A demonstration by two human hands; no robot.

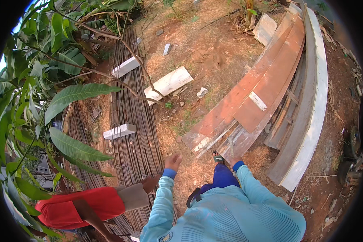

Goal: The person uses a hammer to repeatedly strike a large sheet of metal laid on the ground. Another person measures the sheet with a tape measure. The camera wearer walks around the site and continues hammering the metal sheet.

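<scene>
My left hand (173,161) hangs over the dirt between the rods and the boards. Its fingers are apart, and nothing shows in it. At the near end of a stack of reddish-brown wooden boards (266,94) is my right hand (233,160). Its fingers are partly hidden, so I cannot tell whether it touches the boards or grips something. A thin grey piece (231,143) lies just beyond that hand, on the board end. My sandalled foot (218,157) stands beside the stack. A small white strip (257,101) rests on the upper board.
Long bundled metal rods (135,109) run along the left, with white blocks (120,131) across them. A person in a red shirt (82,207) bends over there. Leafy branches (78,101) hang at left. Long grey-white planks (310,109) curve along the right. A pale board (169,84) lies ahead.
</scene>
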